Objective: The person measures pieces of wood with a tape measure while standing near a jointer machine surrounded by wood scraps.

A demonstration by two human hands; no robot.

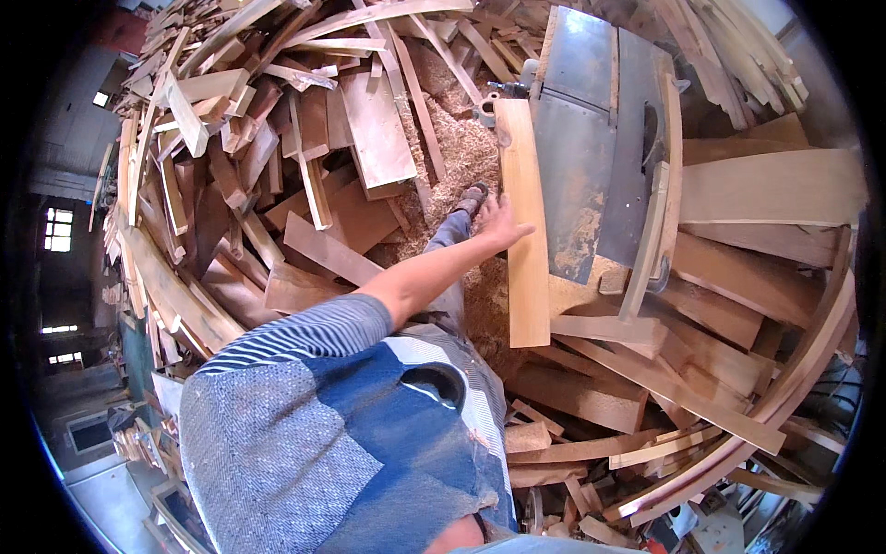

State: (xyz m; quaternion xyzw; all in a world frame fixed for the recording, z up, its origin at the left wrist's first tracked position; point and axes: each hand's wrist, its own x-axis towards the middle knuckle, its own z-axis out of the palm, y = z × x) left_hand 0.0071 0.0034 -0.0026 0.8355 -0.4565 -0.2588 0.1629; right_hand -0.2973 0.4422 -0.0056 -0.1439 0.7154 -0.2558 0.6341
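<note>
My left hand [499, 224] reaches out from a striped sleeve and rests at the left edge of a long pale wooden board [524, 222]. Its fingers are spread along the edge, and the thumb lies across the board's face. The board runs along the left side of a woodworking machine's grey metal table [574, 175], and its near end extends past the table's edge. Sawdust patches cling to the metal. My right hand is out of view; only a bit of bare arm shows at the lower edge.
A big heap of wood offcuts [378, 129] fills the left and far side. Sawdust [452, 138] covers the floor around my shoe [472, 198]. Stacked planks [738, 277] lie right of the machine, beside a long curved timber [803, 388]. More planks lean at the far right.
</note>
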